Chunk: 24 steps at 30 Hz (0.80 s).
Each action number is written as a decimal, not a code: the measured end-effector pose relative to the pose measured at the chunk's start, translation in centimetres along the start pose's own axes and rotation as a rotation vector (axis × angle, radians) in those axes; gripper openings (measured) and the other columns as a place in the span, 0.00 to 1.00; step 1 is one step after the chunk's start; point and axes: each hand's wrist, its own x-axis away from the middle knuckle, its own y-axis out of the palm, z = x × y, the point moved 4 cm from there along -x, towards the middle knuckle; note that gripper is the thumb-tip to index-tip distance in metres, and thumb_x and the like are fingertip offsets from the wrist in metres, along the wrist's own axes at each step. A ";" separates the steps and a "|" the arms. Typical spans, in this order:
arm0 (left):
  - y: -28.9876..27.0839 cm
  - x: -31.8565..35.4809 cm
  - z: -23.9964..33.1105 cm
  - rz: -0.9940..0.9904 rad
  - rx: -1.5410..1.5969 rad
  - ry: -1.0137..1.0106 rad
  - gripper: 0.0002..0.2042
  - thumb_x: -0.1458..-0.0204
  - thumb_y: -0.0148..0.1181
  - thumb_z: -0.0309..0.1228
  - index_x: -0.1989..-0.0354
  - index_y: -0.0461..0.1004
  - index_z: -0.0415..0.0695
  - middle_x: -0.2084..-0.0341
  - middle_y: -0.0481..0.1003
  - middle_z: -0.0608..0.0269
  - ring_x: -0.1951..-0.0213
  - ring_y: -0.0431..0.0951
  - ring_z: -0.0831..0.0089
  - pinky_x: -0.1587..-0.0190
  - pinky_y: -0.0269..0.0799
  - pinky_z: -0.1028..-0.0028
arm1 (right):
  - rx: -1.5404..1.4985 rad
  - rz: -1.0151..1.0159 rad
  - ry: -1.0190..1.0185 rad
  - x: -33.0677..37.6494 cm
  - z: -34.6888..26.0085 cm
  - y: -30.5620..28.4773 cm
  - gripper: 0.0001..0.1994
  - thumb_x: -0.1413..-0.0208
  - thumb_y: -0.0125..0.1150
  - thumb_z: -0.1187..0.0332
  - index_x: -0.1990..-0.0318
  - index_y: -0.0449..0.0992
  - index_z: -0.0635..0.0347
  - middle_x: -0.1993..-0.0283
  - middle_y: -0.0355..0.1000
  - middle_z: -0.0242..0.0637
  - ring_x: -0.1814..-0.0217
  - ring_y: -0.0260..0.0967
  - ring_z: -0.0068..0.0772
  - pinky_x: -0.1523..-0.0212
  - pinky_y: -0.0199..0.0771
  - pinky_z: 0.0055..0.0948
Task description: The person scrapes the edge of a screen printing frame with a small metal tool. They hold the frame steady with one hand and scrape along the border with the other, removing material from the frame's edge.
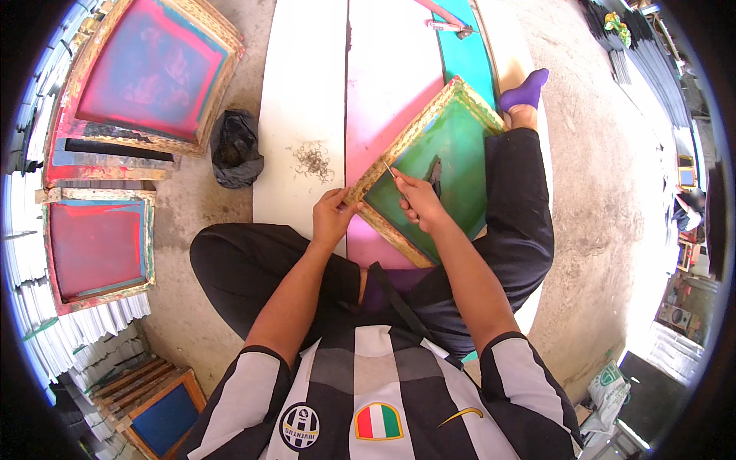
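A wooden screen frame [395, 239] with green mesh [452, 130] lies tilted in front of me, partly against my right leg. My left hand [331, 218] is closed on the frame's near-left corner, with the thumb along the wood. In my right hand [420, 201] is a slim metal-tipped tool [389, 167], its tip at the frame's left side; the fingers cover most of its handle. Dark pliers [435, 175] rest on the mesh just beyond that hand. Left of the frame, a loose pile of small, thin dark bits [313, 159], like pulled staples, lies on a white board [299, 92].
A black plastic bag [236, 149] sits on the floor to the left. Further left stand a large pink-and-blue screen frame [153, 69] and a red one [100, 249]. A tool with a reddish handle [460, 29] lies at the far end, beyond my purple-socked foot [525, 90].
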 end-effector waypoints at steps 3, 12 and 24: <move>0.3 -0.1 -0.4 -0.009 0.015 0.000 0.27 0.53 0.76 0.37 0.46 0.78 0.34 0.51 0.79 0.45 0.52 0.82 0.58 0.48 0.77 0.67 | 0.231 0.080 -0.170 -1.2 0.9 -1.0 0.20 0.30 0.54 0.55 0.35 0.75 0.44 0.79 0.66 0.29 0.81 0.63 0.26 0.77 0.68 0.29; 0.0 -0.1 0.0 0.001 0.014 -0.007 0.28 0.53 0.76 0.37 0.45 0.79 0.35 0.51 0.79 0.45 0.51 0.81 0.57 0.47 0.76 0.66 | 0.835 0.315 -0.384 2.1 -1.2 0.0 0.18 0.33 0.53 0.56 0.37 0.75 0.34 0.56 0.79 0.52 0.53 0.77 0.61 0.49 0.77 0.54; 0.2 0.0 -0.2 0.052 0.009 0.040 0.26 0.54 0.76 0.32 0.46 0.78 0.34 0.54 0.79 0.49 0.62 0.82 0.65 0.58 0.79 0.71 | 0.993 0.302 -0.312 2.6 -2.8 1.0 0.18 0.33 0.53 0.58 0.37 0.74 0.37 0.59 0.80 0.52 0.56 0.78 0.60 0.54 0.77 0.55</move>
